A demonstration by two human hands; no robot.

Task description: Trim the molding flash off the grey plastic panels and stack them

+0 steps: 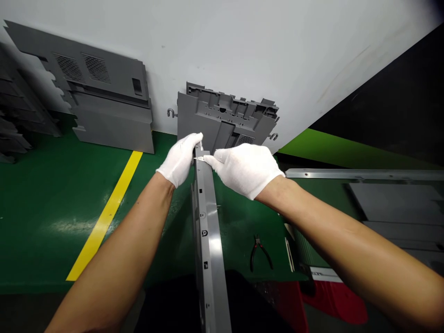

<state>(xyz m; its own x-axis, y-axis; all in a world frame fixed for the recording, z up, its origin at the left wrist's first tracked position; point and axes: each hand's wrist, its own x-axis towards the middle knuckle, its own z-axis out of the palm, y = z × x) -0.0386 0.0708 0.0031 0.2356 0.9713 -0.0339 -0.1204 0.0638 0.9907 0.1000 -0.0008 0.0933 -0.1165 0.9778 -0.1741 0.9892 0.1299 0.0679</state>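
Note:
A long grey panel (210, 203) stands on edge in front of me, its narrow side with small slots facing up. My left hand (181, 158), in a white glove, is closed around the panel's far end. In my gloved right hand (245, 169) is a small knife (200, 158); its thin pointed blade sticks out from the closed fingertips and lies across the panel's top edge, near the left hand. The knife's handle is hidden in the fist.
Grey moulded panels (229, 115) lean on the white wall ahead, between metal hooks, with another vented panel (111, 101) to their left. Red-and-black pliers (258, 252) lie on the green table (52, 222) beside yellow tape (107, 212). A metal rail (364, 174) and flat grey parts (395, 202) are at right.

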